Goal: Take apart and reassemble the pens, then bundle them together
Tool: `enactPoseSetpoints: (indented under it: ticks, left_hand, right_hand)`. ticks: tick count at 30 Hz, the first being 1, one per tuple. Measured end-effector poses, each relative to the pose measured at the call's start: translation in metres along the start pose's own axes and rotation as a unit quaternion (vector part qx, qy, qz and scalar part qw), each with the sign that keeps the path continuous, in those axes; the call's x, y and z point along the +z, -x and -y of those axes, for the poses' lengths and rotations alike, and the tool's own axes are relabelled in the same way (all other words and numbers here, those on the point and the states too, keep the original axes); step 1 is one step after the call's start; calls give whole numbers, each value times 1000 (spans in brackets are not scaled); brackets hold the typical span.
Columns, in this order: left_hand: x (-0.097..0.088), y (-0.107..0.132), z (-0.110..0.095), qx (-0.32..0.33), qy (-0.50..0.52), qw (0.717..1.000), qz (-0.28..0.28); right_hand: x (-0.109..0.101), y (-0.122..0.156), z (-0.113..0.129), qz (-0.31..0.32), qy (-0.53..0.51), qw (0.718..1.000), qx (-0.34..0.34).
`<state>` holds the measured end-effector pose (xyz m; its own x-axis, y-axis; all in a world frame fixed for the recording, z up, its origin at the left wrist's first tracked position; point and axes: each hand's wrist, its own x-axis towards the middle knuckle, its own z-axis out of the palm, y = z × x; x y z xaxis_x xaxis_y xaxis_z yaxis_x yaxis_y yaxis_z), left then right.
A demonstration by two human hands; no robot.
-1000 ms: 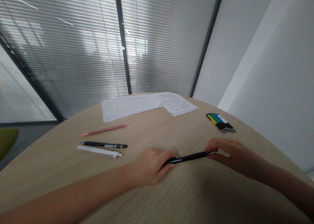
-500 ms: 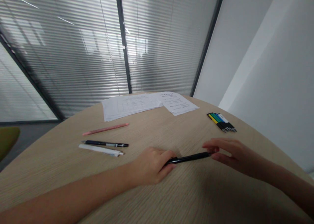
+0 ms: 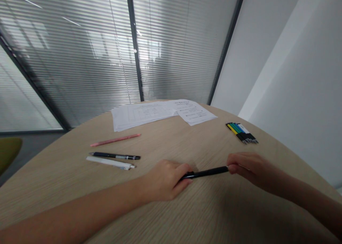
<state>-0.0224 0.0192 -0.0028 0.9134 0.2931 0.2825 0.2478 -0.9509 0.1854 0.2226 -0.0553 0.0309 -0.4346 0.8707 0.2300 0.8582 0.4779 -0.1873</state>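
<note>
A black pen (image 3: 210,172) is held nearly level just over the table, stretched between both hands. My left hand (image 3: 168,180) is closed around its left end, thumb and fingers hiding that end. At the other end, my right hand (image 3: 247,165) pinches the tip of the pen between thumb and fingertips, so the tip itself is hidden. To the left of my left hand lie a dark pen (image 3: 114,156) and a white pen (image 3: 108,162), side by side. Behind them rests a pink pen (image 3: 115,140).
Printed paper sheets (image 3: 141,115) lie at the far edge of the wooden table (image 3: 171,144). A row of several coloured pens (image 3: 242,133) sits at the right, beyond my right hand. A green chair (image 3: 9,153) shows at the far left.
My right hand's fingers have come together at the pen's right end, where they were parted before. My left hand and the pen stay nearly in place.
</note>
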Motion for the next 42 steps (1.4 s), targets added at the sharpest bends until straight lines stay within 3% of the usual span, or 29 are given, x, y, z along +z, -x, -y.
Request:
enactPoseSetpoints:
  ticks: [8, 17, 26, 42]
  left_hand:
    - [1, 0, 1, 1, -3, 1000, -3]
    - [0, 0, 0, -1, -10, 1000, -3]
    - [0, 0, -1, 0, 2, 1000, 0]
    - [0, -1, -1, -1, -1, 1000, 15]
  right_hand:
    - [-2, 1, 0, -21, -44, 998, 44]
    - [0, 0, 0, 12, -36, 998, 60]
    - [-4, 0, 3, -18, -70, 997, -3]
    - [1, -1, 2, 3, -1, 1000, 9]
